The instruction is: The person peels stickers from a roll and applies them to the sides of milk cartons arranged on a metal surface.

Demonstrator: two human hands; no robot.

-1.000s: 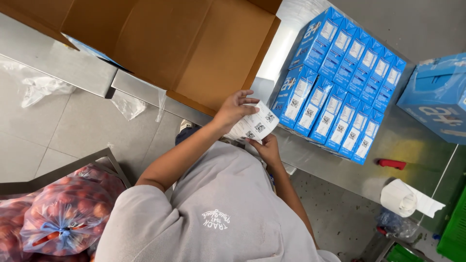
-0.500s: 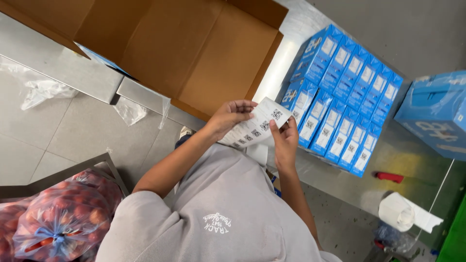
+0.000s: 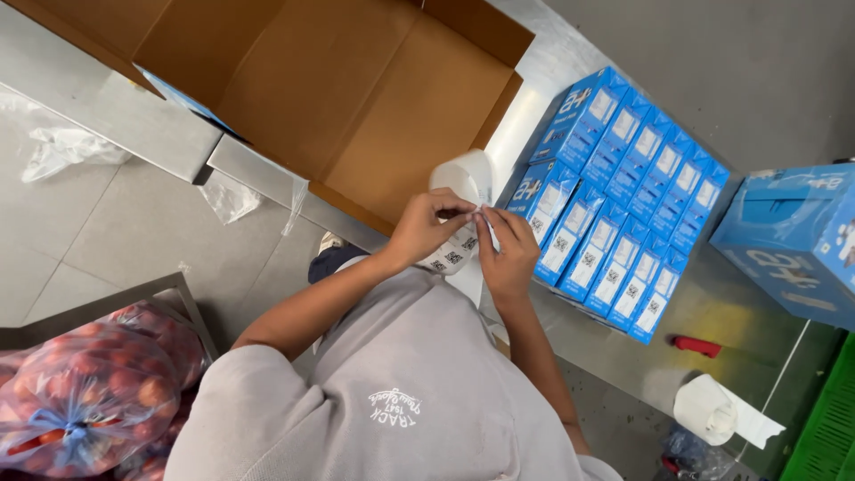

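Steel table [image 3: 712, 307] as landmark. Open cardboard carton [image 3: 356, 98] lies on its far-left part. Blue boxes [image 3: 614, 196] stand packed in rows mid-table; every box I can see already carries a white label. White label strip [image 3: 463, 214] hangs just off the table's near edge, before the boxes. My left hand [image 3: 426, 230] pinches the strip; my right hand [image 3: 506, 251] fingertips are closed on one label's edge, peeling not finished.

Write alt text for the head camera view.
Seen from above, a person's left hand and right hand pinch a strip of white labels peeling off a roll over a steel table. Rows of blue cartons stand beside an open cardboard box.
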